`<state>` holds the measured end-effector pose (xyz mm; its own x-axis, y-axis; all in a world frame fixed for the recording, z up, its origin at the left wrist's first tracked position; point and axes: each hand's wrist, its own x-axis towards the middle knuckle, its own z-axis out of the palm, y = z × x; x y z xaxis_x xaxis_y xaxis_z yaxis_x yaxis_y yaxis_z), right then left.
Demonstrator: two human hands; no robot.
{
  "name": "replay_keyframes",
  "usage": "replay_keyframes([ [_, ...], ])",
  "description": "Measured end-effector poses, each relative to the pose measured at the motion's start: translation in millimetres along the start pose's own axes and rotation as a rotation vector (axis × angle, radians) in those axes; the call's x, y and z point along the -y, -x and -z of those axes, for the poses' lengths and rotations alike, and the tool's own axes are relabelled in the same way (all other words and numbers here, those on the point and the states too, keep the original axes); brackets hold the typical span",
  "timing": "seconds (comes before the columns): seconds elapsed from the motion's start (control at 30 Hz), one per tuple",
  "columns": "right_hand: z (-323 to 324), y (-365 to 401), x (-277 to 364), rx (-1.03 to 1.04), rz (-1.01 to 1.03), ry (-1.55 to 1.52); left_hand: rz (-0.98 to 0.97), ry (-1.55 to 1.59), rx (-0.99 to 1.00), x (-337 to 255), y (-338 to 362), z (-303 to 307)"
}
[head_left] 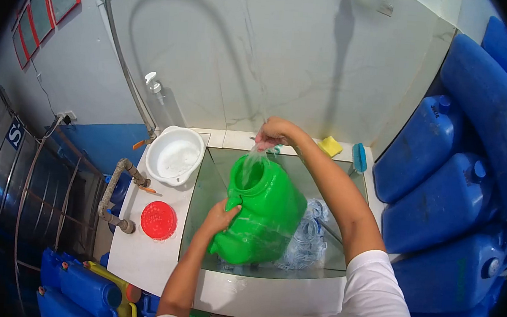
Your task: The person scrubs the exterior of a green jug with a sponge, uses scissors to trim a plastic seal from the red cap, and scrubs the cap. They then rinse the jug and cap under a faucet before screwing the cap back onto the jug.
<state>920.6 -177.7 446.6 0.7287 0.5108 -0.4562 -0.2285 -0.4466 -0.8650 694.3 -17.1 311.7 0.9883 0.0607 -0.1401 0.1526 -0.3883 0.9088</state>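
A wet green plastic jug [273, 213] leans in the glass-walled sink [199, 243], its wide round mouth facing up and toward the back. My left hand [220, 217] is closed on the jug's near left side, thumb over the edge by the handle. Above the mouth, my right hand [272, 135] has its fingers curled together, and whatever they hold is hidden. Water [249, 165] streams and splashes from beneath these fingers into the jug. Beside the jug, clear plastic bottles [309, 240] lie in the sink.
Left of the sink stand a white basin [173, 157] with suds, a red lid [159, 220], a bent pipe [111, 192] and a pump bottle [161, 100]. A yellow sponge [330, 146] and blue brush [359, 158] sit behind. Blue jugs [436, 188] crowd the right.
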Motion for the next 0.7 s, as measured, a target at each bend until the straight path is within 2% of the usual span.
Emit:
replay_keyframes([
  [0.03,1.4,4.0,2.4,0.014,-0.016,-0.046,-0.184,-0.145,-0.017,-0.6,-8.3,0.7],
  [0.07,1.5,7.4,5.3,0.027,-0.032,-0.091,-0.183,-0.140,-0.024,-2.3,-19.2,2.5],
  [0.13,1.9,5.2,3.7,0.029,-0.029,-0.057,-0.278,-0.541,0.004,-9.3,-45.9,6.0],
  [0.17,2.5,3.5,2.3,0.025,-0.027,-0.032,-0.279,-0.534,0.000,-13.3,-60.3,2.9],
  [0.23,-1.8,7.0,2.4,0.014,-0.023,0.012,-0.441,-0.856,-0.152,-15.5,-90.9,-12.2],
  [0.27,-3.7,8.9,3.2,0.003,-0.018,0.048,-0.443,-0.851,-0.155,-15.6,-102.1,-20.3],
  [0.33,-3.4,4.3,0.5,0.009,-0.019,0.027,-0.637,-0.751,-0.291,-19.0,-115.5,-36.1],
  [0.4,-3.5,0.1,-4.6,0.017,-0.021,0.003,-0.683,-0.672,-0.328,-23.8,-116.8,-48.5],
  [0.43,-4.0,-2.3,-7.3,-0.003,-0.017,-0.106,-0.729,-0.598,-0.365,-29.2,-114.9,-53.5],
  [0.5,-5.5,-21.7,-20.1,-0.023,-0.006,-0.213,-0.688,-0.550,-0.327,-51.9,-93.3,-62.4],
  [0.53,-5.6,-47.9,-37.0,-0.043,0.035,-0.372,-0.650,-0.503,-0.287,-65.4,-79.5,-66.2],
  [0.6,-19.7,-59.2,-45.0,-0.128,0.123,-0.688,-0.765,-0.549,-0.309,-66.4,-58.3,-82.6],
  [0.63,-23.8,-69.0,-50.3,-0.127,0.136,-0.683,-0.767,-0.576,-0.269,-73.3,-45.1,-86.1],
  [0.7,-21.9,-104.9,-66.6,-0.254,0.236,-0.648,-0.777,-0.608,-0.240,-76.8,-24.3,-91.6],
])
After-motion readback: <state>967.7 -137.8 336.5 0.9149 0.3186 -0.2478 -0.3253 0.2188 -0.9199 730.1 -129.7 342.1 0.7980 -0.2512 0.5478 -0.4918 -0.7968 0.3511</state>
